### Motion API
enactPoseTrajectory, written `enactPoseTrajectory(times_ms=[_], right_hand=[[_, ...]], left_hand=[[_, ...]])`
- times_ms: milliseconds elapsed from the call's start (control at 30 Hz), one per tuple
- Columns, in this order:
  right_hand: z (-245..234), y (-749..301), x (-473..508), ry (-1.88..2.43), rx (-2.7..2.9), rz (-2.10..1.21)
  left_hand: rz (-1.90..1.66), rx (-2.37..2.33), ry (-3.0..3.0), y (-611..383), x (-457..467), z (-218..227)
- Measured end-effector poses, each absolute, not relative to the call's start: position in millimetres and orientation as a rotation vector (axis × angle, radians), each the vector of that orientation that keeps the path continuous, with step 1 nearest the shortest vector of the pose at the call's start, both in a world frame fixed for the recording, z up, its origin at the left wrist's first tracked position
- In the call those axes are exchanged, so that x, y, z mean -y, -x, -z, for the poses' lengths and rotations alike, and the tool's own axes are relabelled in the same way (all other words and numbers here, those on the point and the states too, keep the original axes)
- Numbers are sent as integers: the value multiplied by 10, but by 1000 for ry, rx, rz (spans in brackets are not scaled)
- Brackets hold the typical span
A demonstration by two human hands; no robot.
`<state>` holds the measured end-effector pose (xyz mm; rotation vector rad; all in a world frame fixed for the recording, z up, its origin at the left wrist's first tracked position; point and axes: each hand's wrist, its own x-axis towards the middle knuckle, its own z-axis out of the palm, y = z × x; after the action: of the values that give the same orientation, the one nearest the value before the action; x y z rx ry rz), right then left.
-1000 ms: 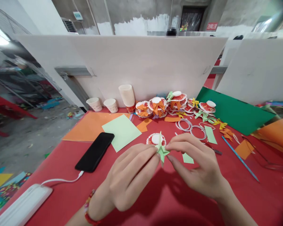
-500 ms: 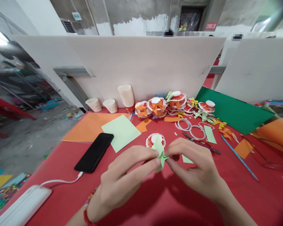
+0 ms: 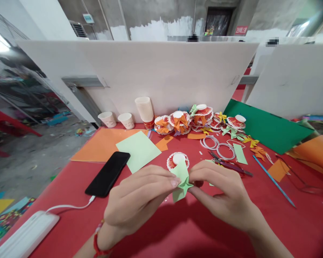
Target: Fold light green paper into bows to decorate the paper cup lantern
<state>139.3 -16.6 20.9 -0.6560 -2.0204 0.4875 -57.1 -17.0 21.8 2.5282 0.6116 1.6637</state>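
Between my hands, above the red table, is a folded piece of light green paper (image 3: 181, 191) with a small star-like pinched middle facing me. My left hand (image 3: 142, 199) pinches it from the left, thumb and fingers on the paper near the centre. From the right, my right hand (image 3: 223, 191) grips the paper's edge between thumb and forefinger. Just beyond the folded paper stands a small white cup base with a red-and-white scalloped rim (image 3: 178, 160). Part of a green scrap shows behind my right hand, mostly hidden.
A black phone (image 3: 107, 174) on a cable to a white power bank (image 3: 27, 234) lies left. Light green paper (image 3: 138, 151) overlaps orange sheets. Paper cups (image 3: 126, 121) and decorated cup pieces (image 3: 179, 122) line the partition. Scissors (image 3: 231, 165), white coils (image 3: 226, 151) and a blue pencil (image 3: 274, 181) lie right.
The green paper has turned, so more of its flat face shows. My left hand has shifted its hold, its fingers lying closer together; my right hand stays nearly in place.
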Motion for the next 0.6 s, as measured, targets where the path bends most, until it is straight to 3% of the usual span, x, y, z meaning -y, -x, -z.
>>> enactPoseTrajectory(times_ms=[600], right_hand=[[-271, -1396, 212, 707, 1948, -494]], left_hand=[[-1568, -667, -2344, 526, 84, -240]])
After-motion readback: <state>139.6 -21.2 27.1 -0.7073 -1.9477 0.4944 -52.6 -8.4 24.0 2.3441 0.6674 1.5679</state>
